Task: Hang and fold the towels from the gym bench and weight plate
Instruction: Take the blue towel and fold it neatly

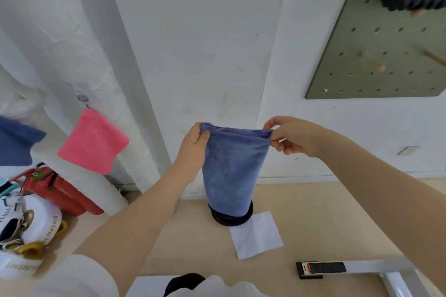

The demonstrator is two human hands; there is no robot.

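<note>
Your left hand (194,144) and right hand (288,136) pinch the doubled blue towel (233,169) mid-frame, folding unfinished, while the pink towel (93,141) already hangs at left.

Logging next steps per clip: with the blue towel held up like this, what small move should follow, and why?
Probably bring the two top corners together for another fold. The left hand and right hand each pinch a top corner of the blue towel, which hangs doubled and flat.
</note>
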